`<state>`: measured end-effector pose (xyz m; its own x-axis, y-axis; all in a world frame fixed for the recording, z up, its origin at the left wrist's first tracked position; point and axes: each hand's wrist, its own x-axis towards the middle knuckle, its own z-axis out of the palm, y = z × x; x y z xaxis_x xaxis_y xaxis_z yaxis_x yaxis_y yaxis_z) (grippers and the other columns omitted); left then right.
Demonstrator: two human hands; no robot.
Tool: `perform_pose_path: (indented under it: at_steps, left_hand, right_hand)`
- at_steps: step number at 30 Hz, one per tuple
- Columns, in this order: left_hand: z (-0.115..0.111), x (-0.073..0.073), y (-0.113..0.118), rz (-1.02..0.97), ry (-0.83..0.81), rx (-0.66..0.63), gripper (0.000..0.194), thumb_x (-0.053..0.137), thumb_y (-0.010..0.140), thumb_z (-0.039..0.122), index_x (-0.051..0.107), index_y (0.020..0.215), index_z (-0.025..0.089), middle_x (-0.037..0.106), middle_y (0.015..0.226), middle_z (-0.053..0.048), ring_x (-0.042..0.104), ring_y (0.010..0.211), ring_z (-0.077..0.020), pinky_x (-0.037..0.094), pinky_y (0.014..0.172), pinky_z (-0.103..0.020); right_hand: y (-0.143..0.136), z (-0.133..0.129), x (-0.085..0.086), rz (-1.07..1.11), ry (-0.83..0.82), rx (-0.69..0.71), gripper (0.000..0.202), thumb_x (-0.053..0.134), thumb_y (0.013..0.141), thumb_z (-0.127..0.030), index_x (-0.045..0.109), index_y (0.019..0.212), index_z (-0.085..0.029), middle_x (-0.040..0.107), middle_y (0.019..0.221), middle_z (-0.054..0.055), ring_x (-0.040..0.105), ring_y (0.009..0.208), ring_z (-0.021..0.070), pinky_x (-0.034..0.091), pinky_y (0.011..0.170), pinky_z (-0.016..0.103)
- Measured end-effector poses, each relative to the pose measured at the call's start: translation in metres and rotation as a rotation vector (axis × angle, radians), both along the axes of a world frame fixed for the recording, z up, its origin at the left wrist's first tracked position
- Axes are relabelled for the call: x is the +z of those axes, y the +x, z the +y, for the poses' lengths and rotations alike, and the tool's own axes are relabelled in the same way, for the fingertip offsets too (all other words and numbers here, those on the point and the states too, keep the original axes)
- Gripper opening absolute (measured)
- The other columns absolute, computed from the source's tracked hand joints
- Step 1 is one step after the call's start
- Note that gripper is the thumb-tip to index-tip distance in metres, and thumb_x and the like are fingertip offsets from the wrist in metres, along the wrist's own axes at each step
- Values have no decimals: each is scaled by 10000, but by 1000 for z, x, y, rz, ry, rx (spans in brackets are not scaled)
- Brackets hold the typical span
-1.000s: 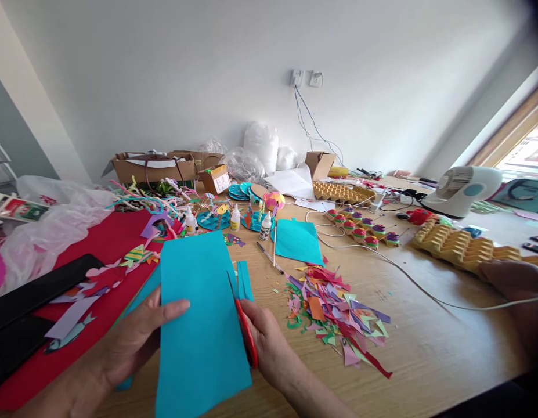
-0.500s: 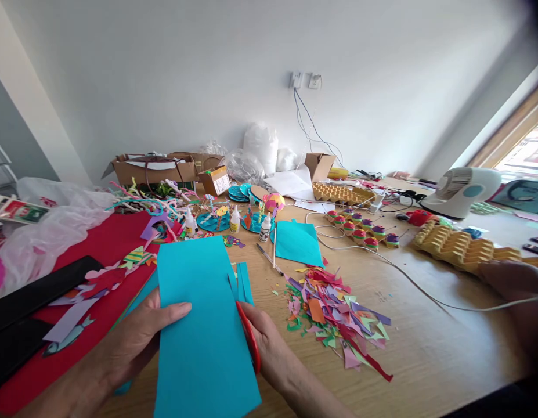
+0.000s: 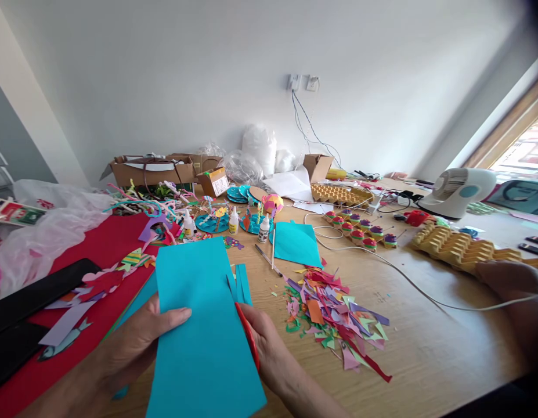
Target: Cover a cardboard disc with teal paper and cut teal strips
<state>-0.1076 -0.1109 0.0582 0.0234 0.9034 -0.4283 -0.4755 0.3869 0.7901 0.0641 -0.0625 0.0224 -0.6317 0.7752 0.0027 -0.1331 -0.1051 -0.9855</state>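
A long blue sheet of paper (image 3: 203, 331) is gripped at its left edge by my left hand (image 3: 138, 331), the thumb lying on top and the fingers hidden underneath. On the sheet's right side, my right hand (image 3: 262, 337) is closed round the red handles of a pair of scissors (image 3: 248, 334). Their dark blade lies along the paper's right edge; the rest of the blades is hidden. Just beyond, narrow blue paper strips (image 3: 241, 283) rest on the table. Another blue sheet (image 3: 296, 244) lies flat farther back.
Colourful paper scraps (image 3: 325, 316) are heaped to the right. Glue bottles (image 3: 263, 229) and decorated blue discs (image 3: 214, 220) stand behind. A white cable (image 3: 394, 273) crosses the table near an egg tray (image 3: 460, 247), which another person's hand (image 3: 508, 276) touches. Red sheets (image 3: 94, 249) lie left.
The near end of the blue sheet has swung slightly, its lower corners shifting outward. Both hands keep their hold in nearly the same place. The view has shifted slightly.
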Motion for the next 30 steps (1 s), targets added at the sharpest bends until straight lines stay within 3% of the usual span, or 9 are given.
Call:
perform_pose_path:
  at_steps: [6, 11, 20, 25, 30]
  left_hand:
    - [1, 1, -1, -7, 37, -22, 776, 641, 742, 200, 206, 1379, 287, 678, 1046, -115, 605, 947, -380, 502, 756, -531]
    - [3, 3, 0, 9, 29, -41, 770, 658, 727, 190, 242, 1371, 251, 696, 993, -122, 617, 913, -395, 500, 736, -565]
    - [-3, 10, 17, 25, 18, 30, 820, 749, 606, 135, 347, 1318, 199, 725, 853, -130, 651, 792, -409, 517, 663, -568]
    - [-3, 8, 18, 4, -16, 32, 821, 739, 617, 121, 334, 1327, 192, 725, 851, -136, 651, 788, -410, 505, 673, -584]
    - [-6, 8, 20, -36, -52, 49, 835, 733, 628, 136, 311, 1346, 203, 733, 819, -111, 663, 763, -388, 521, 657, -542]
  right_hand:
    - [-1, 2, -9, -72, 71, -59, 487, 443, 772, -597, 599, 719, -138, 546, 643, 36, 487, 614, 158, 419, 597, 266]
    - [1, 2, -5, -49, 62, -10, 453, 423, 806, -562, 603, 778, -146, 565, 688, 31, 491, 643, 151, 412, 596, 244]
    - [1, 3, -6, 6, 6, -4, 453, 438, 788, -574, 592, 801, -148, 559, 693, 23, 500, 651, 155, 424, 627, 267]
    - [1, 4, -4, 1, 21, -36, 439, 474, 762, -574, 581, 749, -149, 563, 703, 32, 501, 695, 171, 419, 623, 261]
    - [-1, 2, -6, 6, 30, -85, 440, 481, 741, -588, 508, 626, -164, 497, 617, 15, 456, 595, 144, 398, 565, 260]
